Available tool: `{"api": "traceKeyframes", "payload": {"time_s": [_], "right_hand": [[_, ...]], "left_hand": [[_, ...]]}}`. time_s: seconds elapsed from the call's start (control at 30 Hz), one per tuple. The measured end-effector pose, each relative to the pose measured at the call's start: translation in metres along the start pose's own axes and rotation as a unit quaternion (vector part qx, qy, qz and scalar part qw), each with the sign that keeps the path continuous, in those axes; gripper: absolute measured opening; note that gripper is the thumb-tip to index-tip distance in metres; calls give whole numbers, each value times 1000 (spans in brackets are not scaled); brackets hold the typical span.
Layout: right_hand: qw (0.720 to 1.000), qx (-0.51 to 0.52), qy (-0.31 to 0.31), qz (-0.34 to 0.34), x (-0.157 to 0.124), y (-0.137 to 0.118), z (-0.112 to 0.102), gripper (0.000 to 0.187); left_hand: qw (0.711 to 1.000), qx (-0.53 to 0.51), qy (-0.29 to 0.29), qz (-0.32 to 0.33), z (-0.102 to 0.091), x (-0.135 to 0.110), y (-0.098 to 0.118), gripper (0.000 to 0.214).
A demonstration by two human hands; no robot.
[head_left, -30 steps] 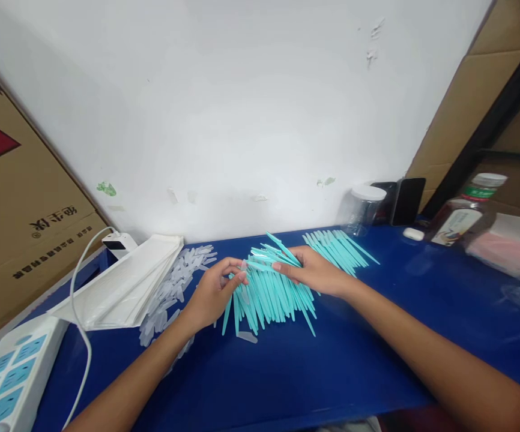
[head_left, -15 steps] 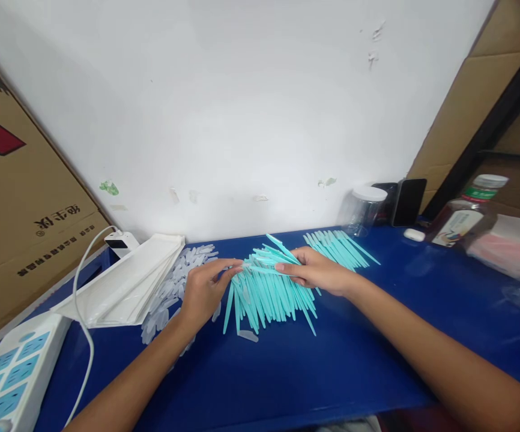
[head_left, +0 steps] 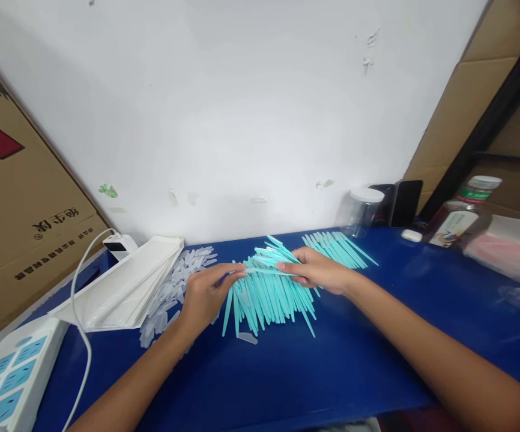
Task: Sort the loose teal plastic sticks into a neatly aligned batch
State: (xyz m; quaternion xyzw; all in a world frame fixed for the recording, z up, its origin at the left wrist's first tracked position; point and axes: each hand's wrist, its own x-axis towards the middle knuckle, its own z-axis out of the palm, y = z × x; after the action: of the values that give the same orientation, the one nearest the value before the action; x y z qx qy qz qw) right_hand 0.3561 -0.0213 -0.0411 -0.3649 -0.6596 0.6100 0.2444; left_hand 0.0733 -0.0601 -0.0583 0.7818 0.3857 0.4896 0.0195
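A heap of thin turquoise plastic sticks (head_left: 271,297) lies in the middle of the blue table (head_left: 341,366). Just above the heap, my right hand (head_left: 318,271) pinches one turquoise stick (head_left: 266,271) that points left. My left hand (head_left: 206,295) meets that stick's tip with pinched fingers, which seem to hold a small clear cap; I cannot be sure of it. A pile of clear plastic caps (head_left: 174,288) lies left of my left hand. One loose cap (head_left: 247,338) rests in front of the heap.
A second row of turquoise sticks (head_left: 338,247) lies behind my right hand. White bags (head_left: 125,282) are stacked at left, beside a power strip (head_left: 5,378) with a white cable. A clear jar (head_left: 362,210), a phone, a bottle (head_left: 462,211) and cardboard boxes stand around.
My left hand went left toward the cap pile half a second ago and has come back to the tip of the stick in my right hand. My right hand stayed in place.
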Motion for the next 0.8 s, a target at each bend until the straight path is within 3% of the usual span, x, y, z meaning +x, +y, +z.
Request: {"api": "traceKeyframes", "payload": {"time_s": [0.23,0.43,0.67,0.77,0.8], "right_hand": [[999,21,-36,4,-2,1,4,49],[997,52,-62,3,-2,1,10,51],[994,84,-66,2,-2,-2,16,48],[996,83,-36,-1,-1,-2,12,46],[997,78,-22,-3,-1,-3,10,46]], "left_hand": [[995,-15,-28,95,1,-2,4,19],[991,28,-15,128,3,-7,8,23],[995,19,-16,99,2,-6,14,16],[999,29,34,18,-7,0,17,6],[999,24,25,-21,-11,3,17,9]]}}
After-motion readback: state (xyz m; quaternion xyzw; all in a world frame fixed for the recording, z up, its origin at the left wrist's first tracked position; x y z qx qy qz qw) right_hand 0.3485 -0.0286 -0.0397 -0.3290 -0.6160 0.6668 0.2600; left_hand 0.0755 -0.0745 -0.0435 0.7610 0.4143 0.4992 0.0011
